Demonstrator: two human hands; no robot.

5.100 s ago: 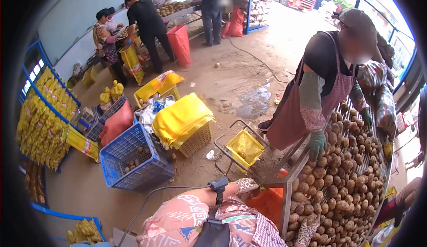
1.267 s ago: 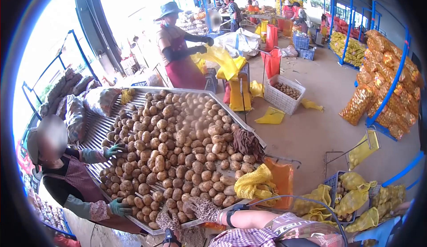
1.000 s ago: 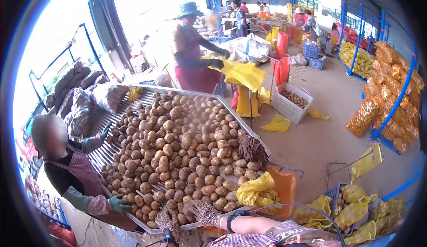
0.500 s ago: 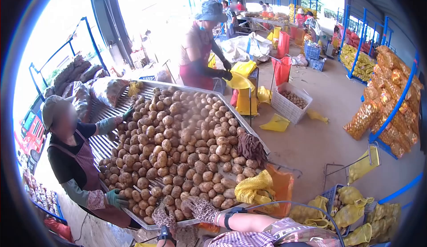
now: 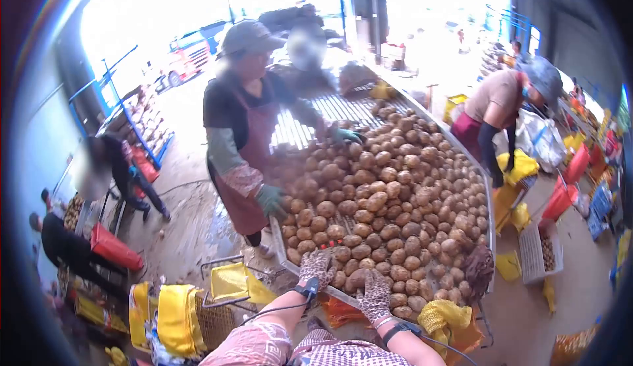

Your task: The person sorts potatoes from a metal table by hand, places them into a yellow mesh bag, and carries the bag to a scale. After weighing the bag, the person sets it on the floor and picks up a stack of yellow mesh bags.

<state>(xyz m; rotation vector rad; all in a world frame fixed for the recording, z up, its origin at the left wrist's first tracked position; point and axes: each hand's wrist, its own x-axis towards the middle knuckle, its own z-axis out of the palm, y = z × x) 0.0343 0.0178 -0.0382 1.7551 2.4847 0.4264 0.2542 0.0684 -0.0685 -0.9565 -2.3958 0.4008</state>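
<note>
A long slatted metal sorting table [image 5: 343,109] is heaped with brown potatoes [image 5: 395,188]. Both my hands wear spotted gloves and lie palm down on the potatoes at the table's near end. My left hand [image 5: 318,267] rests at the near left corner, fingers spread. My right hand [image 5: 376,295] lies a little lower and to the right, fingers apart over the potatoes by the rim. Each wrist carries a black band with a cable. Neither hand has lifted a potato.
A co-worker in a maroon apron [image 5: 244,135] stands at the table's left side, green gloves on the potatoes. Another person in a blue hat [image 5: 521,96] bends at the right side. A yellow mesh bag [image 5: 448,316], a yellow sack on a frame [image 5: 231,280] and a white crate [image 5: 544,251] stand nearby.
My view has swung left and closer to the table. My hands stay on the potatoes at the near end, now spread further apart. The person in the blue hat has bent down.
</note>
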